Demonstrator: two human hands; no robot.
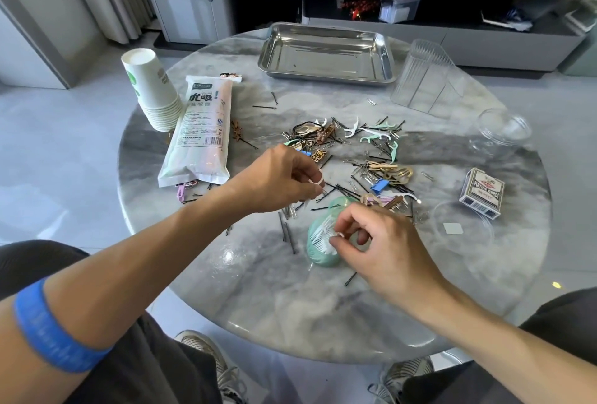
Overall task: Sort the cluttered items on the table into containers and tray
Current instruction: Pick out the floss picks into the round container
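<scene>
A clear round container [319, 238] holding green and white floss picks stands near the table's front. My right hand [371, 242] is over its rim, pinching a white floss pick [337, 235] at the opening. My left hand [284, 180] hovers just behind it and pinches another white floss pick [318, 182] between thumb and finger. A clutter pile [365, 158] of floss picks, bobby pins, paper clips, hair clips and binder clips spreads across the table's middle. The steel tray [326, 54] sits at the far edge with nothing in it.
Stacked paper cups [151, 90] and a bag of straws [200, 132] lie at the left. A ribbed clear holder [423, 77], a clear jar [504, 129], a clear lid [462, 229] and a playing card box [483, 193] stand at the right. Loose bobby pins [287, 232] lie near the front.
</scene>
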